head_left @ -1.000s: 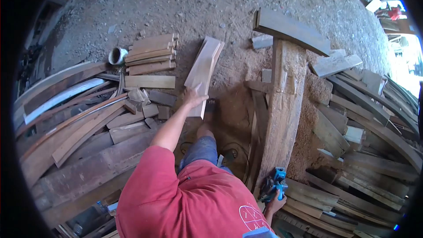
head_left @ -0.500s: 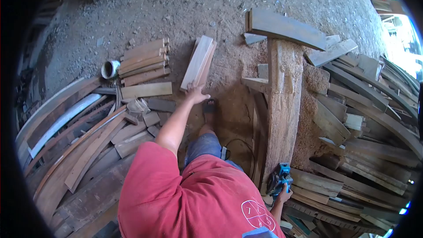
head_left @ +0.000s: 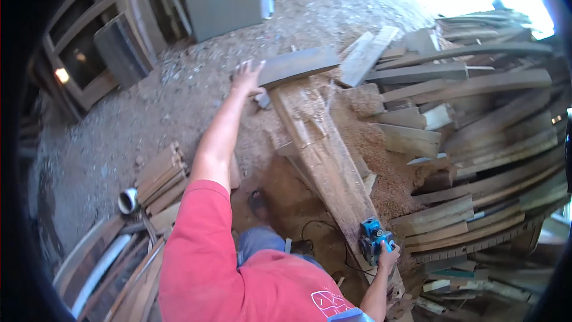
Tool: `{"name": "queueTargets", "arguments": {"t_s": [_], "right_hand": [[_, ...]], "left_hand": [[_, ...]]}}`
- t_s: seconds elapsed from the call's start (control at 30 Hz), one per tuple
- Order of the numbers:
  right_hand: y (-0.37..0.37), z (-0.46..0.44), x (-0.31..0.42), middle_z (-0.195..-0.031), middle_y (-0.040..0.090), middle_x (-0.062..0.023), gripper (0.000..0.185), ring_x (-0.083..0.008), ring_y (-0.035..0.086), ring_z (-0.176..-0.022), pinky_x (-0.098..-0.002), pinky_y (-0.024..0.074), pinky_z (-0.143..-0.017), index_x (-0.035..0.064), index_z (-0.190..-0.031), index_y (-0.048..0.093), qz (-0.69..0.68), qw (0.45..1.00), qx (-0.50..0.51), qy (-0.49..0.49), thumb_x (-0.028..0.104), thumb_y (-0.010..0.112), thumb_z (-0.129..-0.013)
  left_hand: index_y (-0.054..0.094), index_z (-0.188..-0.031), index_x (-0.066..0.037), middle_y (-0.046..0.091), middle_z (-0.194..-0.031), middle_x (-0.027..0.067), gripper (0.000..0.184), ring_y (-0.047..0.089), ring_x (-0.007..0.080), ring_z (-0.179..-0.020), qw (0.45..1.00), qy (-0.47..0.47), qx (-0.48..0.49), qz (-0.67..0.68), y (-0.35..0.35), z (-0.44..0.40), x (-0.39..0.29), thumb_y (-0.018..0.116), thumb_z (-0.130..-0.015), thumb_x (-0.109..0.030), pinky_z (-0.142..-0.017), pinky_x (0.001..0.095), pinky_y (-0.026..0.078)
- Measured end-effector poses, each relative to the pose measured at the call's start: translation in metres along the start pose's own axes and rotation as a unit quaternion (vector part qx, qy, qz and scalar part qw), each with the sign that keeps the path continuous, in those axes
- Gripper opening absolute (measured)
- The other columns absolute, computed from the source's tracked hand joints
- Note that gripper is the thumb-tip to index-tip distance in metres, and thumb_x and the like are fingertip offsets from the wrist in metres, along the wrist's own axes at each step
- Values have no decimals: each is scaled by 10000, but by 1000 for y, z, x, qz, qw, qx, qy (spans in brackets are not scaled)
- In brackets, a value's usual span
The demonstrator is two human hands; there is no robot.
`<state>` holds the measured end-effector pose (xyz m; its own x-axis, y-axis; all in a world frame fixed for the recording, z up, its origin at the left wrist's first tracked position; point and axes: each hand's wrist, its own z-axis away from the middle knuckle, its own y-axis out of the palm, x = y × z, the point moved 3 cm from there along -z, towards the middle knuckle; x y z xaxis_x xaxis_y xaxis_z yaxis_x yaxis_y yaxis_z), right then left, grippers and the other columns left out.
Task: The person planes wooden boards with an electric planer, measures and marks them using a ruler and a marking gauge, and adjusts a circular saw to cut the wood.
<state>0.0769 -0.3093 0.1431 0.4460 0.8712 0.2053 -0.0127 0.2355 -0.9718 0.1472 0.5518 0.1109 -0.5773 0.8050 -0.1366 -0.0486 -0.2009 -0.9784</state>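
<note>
My left hand (head_left: pixel 246 77) is stretched far forward, its fingers spread, at the left end of a grey-brown wooden board (head_left: pixel 301 65). Whether the fingertips touch the board I cannot tell. That board lies crosswise on the far end of a long, thick timber beam (head_left: pixel 326 149), which is strewn with shavings. At the beam's near end, my right hand (head_left: pixel 388 256) is closed round the handle of a blue electric planer (head_left: pixel 374 240). The planer rests on the beam.
Sawdust and shavings (head_left: pixel 372 149) are heaped right of the beam, beside a large pile of planks (head_left: pixel 453 209). Stacked short boards (head_left: pixel 161 176) and a white pipe piece (head_left: pixel 127 201) are at left. A grey cabinet-like box (head_left: pixel 225 0) stands ahead. A dark cable (head_left: pixel 316 223) loops near the beam.
My left hand has left the pale boards on the ground and moved forward and right to the crosswise board's end. My view has turned right. The right hand still holds the planer.
</note>
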Motion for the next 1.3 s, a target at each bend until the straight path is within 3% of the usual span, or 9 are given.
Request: {"name": "queueTargets", "arguments": {"t_s": [0.17, 0.33, 0.7, 0.77, 0.87, 0.9, 1.03, 1.13, 1.3], "right_hand": [[3, 2, 1, -1251, 627, -256, 713, -446, 624, -1165, -528, 489, -1008, 110, -1347, 621, 0, 1000, -13, -20, 517, 876, -820], [-2, 8, 12, -1252, 647, -260, 687, -461, 649, -1144, -556, 507, -967, 121, -1333, 620, 10, 998, -8, -59, 564, 828, -852], [-11, 1, 2, -1209, 695, -241, 625, -436, 673, -1126, -520, 520, -967, 53, -1319, 622, -93, 958, 61, -265, 453, 824, -884], [-9, -5, -5, -1194, 702, -242, 609, -442, 677, -1112, -519, 521, -967, 53, -1324, 622, -118, 941, 75, -309, 437, 818, -893], [-12, -11, -7, -1193, 709, -258, 588, -453, 687, -1105, -519, 528, -956, 62, -1349, 611, -124, 916, 75, -375, 428, 791, -925], [-19, -9, -3, -1204, 709, -267, 585, -460, 689, -1107, -522, 532, -948, 67, -1360, 604, -117, 920, 126, -351, 432, 778, -937], [-29, -10, -3, -1202, 711, -300, 582, -495, 696, -1099, -559, 542, -911, 71, -1378, 572, -107, 912, 195, -343, 466, 723, -978], [-39, -8, 2, -1176, 714, -312, 607, -511, 697, -1087, -580, 541, -906, 53, -1370, 563, -71, 918, 213, -327, 493, 710, -979], [-15, -20, -12, -1120, 730, -310, 579, -507, 705, -1060, -569, 542, -906, 22, -1231, 635, -39, 922, 215, -319, 505, 762, -938]], "left_hand": [[215, -1710, -390, 230, -1724, 255, 1285, 228, 466, -1601, 999, -22, 47, -8, 34, -32, 15, 940, -667, -588, -1296, 604, 244], [196, -1722, -328, 181, -1701, 359, 1364, 232, 539, -1572, 998, -48, 41, 17, 15, 58, -58, 925, -620, -670, -1286, 615, 269], [202, -1715, -230, 553, -1429, 311, 1332, 548, 477, -1334, 969, -158, -42, 185, 130, 351, -272, 878, -674, -715, -1140, 560, 455], [296, -1668, -130, 658, -1353, 303, 1285, 640, 425, -1287, 877, -291, 50, 378, 171, 360, -273, 860, -686, -737, -1075, 510, 519], [353, -1615, -68, 704, -1308, 302, 1253, 702, 393, -1225, 870, -261, 87, 409, 196, 369, -286, 859, -687, -741, -1030, 471, 553], [440, -1505, -84, 646, -1384, 285, 1005, 639, 424, -1290, 872, -287, 35, 394, 170, 384, -306, 872, -759, -600, -1048, 540, 527], [461, -1298, -114, 503, -1374, 241, 614, 498, 473, -1357, 864, -385, -92, 312, 117, 442, -401, 825, -831, -278, -1007, 674, 480], [454, -1362, -145, 503, -1339, 260, 722, 512, 485, -1331, 862, -315, -57, 393, 161, 454, -406, 857, -801, -355, -972, 696, 487], [376, -1563, -197, 461, -1365, 235, 953, 493, 442, -1324, 836, -372, -82, 395, 174, 447, -445, 878, -772, -374, -1021, 661, 451]]}}
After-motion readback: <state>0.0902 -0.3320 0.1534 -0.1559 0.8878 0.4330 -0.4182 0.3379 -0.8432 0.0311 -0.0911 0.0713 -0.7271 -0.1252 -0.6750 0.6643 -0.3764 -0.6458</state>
